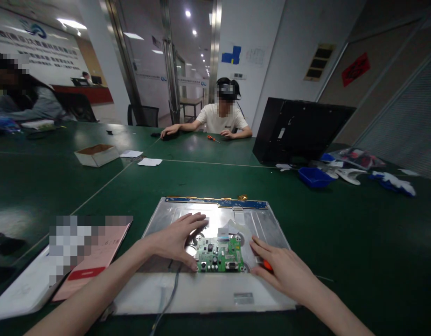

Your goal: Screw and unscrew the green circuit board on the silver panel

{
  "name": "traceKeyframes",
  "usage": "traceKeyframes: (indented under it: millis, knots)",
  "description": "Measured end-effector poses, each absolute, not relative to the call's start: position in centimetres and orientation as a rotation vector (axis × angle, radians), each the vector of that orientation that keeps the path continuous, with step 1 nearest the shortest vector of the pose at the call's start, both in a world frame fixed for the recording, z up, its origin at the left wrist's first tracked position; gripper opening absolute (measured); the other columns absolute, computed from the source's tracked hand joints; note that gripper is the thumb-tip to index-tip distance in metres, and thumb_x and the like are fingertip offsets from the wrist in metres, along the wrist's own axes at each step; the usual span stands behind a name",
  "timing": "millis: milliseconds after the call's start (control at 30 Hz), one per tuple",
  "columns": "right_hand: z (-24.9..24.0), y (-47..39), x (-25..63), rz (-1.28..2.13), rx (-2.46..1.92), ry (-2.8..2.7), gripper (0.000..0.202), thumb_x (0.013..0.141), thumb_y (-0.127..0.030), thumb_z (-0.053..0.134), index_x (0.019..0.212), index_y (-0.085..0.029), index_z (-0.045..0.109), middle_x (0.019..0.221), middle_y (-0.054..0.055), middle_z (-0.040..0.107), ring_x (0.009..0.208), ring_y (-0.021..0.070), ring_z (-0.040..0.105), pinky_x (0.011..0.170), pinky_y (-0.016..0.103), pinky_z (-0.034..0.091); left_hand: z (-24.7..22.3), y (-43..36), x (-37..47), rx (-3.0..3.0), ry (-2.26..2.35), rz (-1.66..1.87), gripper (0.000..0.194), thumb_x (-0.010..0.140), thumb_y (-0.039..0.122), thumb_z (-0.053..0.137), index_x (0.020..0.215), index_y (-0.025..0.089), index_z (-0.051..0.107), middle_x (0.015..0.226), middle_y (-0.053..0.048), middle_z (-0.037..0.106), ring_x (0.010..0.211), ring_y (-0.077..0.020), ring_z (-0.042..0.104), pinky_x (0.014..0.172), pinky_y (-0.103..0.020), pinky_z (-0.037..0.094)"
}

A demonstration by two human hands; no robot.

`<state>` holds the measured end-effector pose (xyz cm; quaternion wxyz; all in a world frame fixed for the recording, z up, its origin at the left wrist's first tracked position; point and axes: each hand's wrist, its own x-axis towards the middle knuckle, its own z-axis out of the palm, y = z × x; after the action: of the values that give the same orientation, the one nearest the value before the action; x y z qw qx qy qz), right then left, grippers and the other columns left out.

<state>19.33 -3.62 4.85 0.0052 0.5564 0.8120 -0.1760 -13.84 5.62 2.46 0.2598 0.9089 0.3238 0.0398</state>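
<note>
A flat metal display panel (271, 224) lies on the green table, with a blue strip board (250, 204) along its far edge. On the panel's middle rests a green circuit board (218, 254). My left hand (178, 238) is at the board's left edge, thumb and fingers spread apart. To the board's right, my right hand (276, 266) lies on the panel, its fingers curled round an orange-handled tool (267, 265); most of the tool is hidden by the hand. Dark cables (171, 296) run off the panel's near edge.
Left of the panel are a pink booklet (93, 261) and a white item (26, 284). Farther off stand an open box (96, 155), a black monitor (299, 130) and a blue tray (314, 177). A person (224, 116) sits opposite, near an orange screwdriver (212, 138).
</note>
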Motion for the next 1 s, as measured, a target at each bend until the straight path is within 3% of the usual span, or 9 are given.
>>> traceKeyframes:
  millis: [133, 267, 367, 433, 567, 633, 700, 800, 1000]
  knots:
    - [6.3, -2.6, 19.8, -0.675, 1.700, 2.630, 0.049, 0.084, -0.036, 0.058, 0.130, -0.020, 0.057, 0.141, 0.011, 0.049, 0.117, 0.0314, 0.057, 0.096, 0.054, 0.045, 2.4, 5.7, -13.3, 2.478, 0.876, 0.122, 0.110, 0.063, 0.066, 0.073, 0.151, 0.029, 0.018, 0.158, -0.009, 0.013, 0.142, -0.0389, 0.010, 0.113, -0.058, 0.013]
    - [8.9, -1.8, 19.3, -0.805, 1.817, 2.813, 0.046, 0.083, -0.017, 0.050, 0.128, -0.021, 0.059, 0.131, 0.008, 0.060, 0.118, 0.0279, 0.056, 0.100, 0.052, 0.041, 2.2, 5.4, -13.2, 2.483, 0.912, 0.124, 0.115, 0.059, 0.069, 0.074, 0.151, 0.029, 0.016, 0.159, -0.008, 0.010, 0.142, -0.0405, 0.007, 0.112, -0.060, 0.013]
    - [10.6, -1.3, 18.5, -1.156, 2.038, 2.926, 0.036, 0.083, -0.022, 0.048, 0.115, -0.023, 0.066, 0.116, 0.008, 0.068, 0.092, 0.0236, 0.066, 0.083, 0.045, 0.051, 2.1, 5.2, -13.1, 2.492, 0.927, 0.125, 0.116, 0.059, 0.069, 0.073, 0.151, 0.029, 0.015, 0.159, -0.007, 0.009, 0.143, -0.0401, 0.007, 0.112, -0.060, 0.013]
    - [11.1, -0.7, 18.1, -1.731, 2.034, 2.912, 0.031, 0.082, -0.028, 0.050, 0.106, -0.021, 0.067, 0.110, 0.008, 0.070, 0.071, 0.0188, 0.066, 0.067, 0.037, 0.054, 2.2, 5.2, -13.0, 2.494, 0.934, 0.125, 0.117, 0.060, 0.070, 0.073, 0.152, 0.029, 0.015, 0.159, -0.008, 0.010, 0.143, -0.0399, 0.008, 0.112, -0.060, 0.014]
    - [10.2, 1.5, 17.4, -2.654, 1.707, 2.514, 0.043, 0.081, -0.046, 0.046, 0.101, -0.015, 0.067, 0.091, 0.012, 0.072, 0.069, 0.0222, 0.067, 0.061, 0.035, 0.052, 2.3, 5.2, -12.9, 2.513, 0.931, 0.135, 0.115, 0.060, 0.071, 0.072, 0.151, 0.026, 0.018, 0.158, -0.010, 0.013, 0.143, -0.0392, 0.009, 0.113, -0.059, 0.013]
    - [9.0, 2.7, 16.9, -2.725, 1.732, 2.334, 0.047, 0.084, -0.050, 0.041, 0.093, -0.013, 0.068, 0.064, 0.007, 0.068, 0.053, 0.0180, 0.061, 0.051, 0.029, 0.046, 2.3, 5.2, -12.7, 2.523, 0.923, 0.146, 0.114, 0.060, 0.071, 0.072, 0.151, 0.025, 0.019, 0.158, -0.010, 0.014, 0.143, -0.0386, 0.010, 0.113, -0.058, 0.012]
    - [7.7, 3.9, 16.3, -2.781, 1.788, 2.251, 0.046, 0.085, -0.050, 0.042, 0.079, -0.012, 0.069, 0.041, -0.001, 0.049, 0.035, 0.0100, 0.042, 0.038, 0.022, 0.030, 2.3, 5.2, -12.5, 2.533, 0.909, 0.153, 0.114, 0.060, 0.070, 0.072, 0.151, 0.024, 0.019, 0.158, -0.011, 0.014, 0.143, -0.0378, 0.011, 0.114, -0.057, 0.011]
    - [5.8, 5.3, 15.5, -2.848, 1.797, 2.161, 0.046, 0.086, -0.049, 0.045, 0.067, -0.012, 0.065, 0.037, -0.006, 0.036, 0.032, 0.0055, 0.022, 0.034, 0.021, 0.013, 2.4, 5.2, -11.9, 2.544, 0.885, 0.163, 0.115, 0.060, 0.071, 0.072, 0.150, 0.022, 0.021, 0.157, -0.012, 0.017, 0.143, -0.0367, 0.012, 0.115, -0.055, 0.010]
    - [2.6, 6.7, 15.5, -3.055, 1.770, 2.025, 0.041, 0.080, -0.052, 0.048, 0.069, -0.015, 0.062, 0.038, -0.008, 0.034, 0.032, 0.0055, 0.016, 0.032, 0.020, 0.010, 2.4, 5.0, -11.2, 2.535, 0.889, 0.205, 0.112, 0.060, 0.071, 0.072, 0.149, 0.020, 0.026, 0.156, -0.013, 0.020, 0.142, -0.0380, 0.015, 0.114, -0.055, 0.012]
